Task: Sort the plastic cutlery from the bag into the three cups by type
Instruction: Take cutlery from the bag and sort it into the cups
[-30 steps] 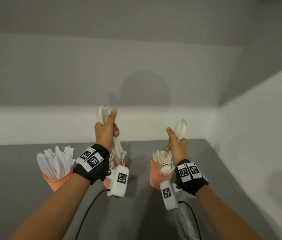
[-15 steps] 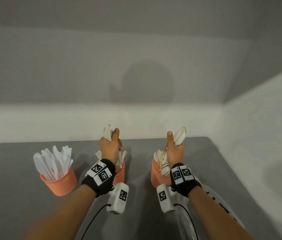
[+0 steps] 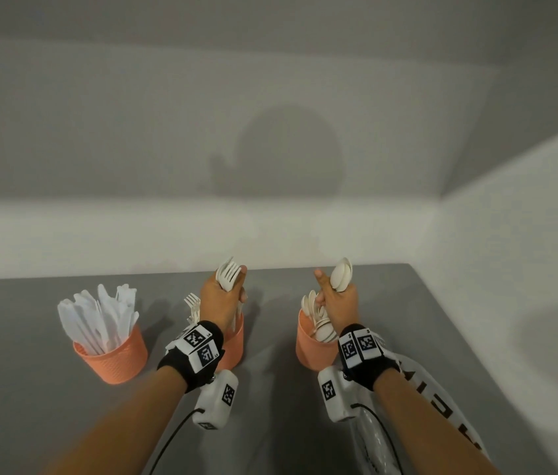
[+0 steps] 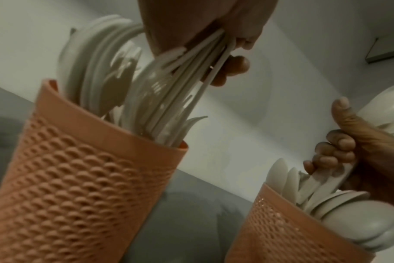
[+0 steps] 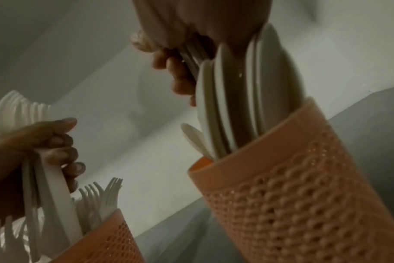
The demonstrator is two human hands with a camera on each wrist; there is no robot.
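Head view: left hand [image 3: 224,303] fisted round a fork bundle [image 3: 228,274] over the middle cup [image 3: 233,341]; right hand [image 3: 337,305] fisted round spoons [image 3: 341,277] over the right cup [image 3: 313,347]; knives [image 3: 99,313] stand in the left cup [image 3: 116,358].

Left wrist: fork handles [image 4: 169,115] already inside the rim. Lower straight, then loosen grip.

Right wrist: spoon handles [image 5: 191,58] half hidden behind spoons already in the cup. Ease the fingers open slowly so none catch.

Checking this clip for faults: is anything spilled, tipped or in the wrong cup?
Nothing stands out. Knives, forks and spoons each fill their own upright cup; the left hand grips forks, the right hand spoons.
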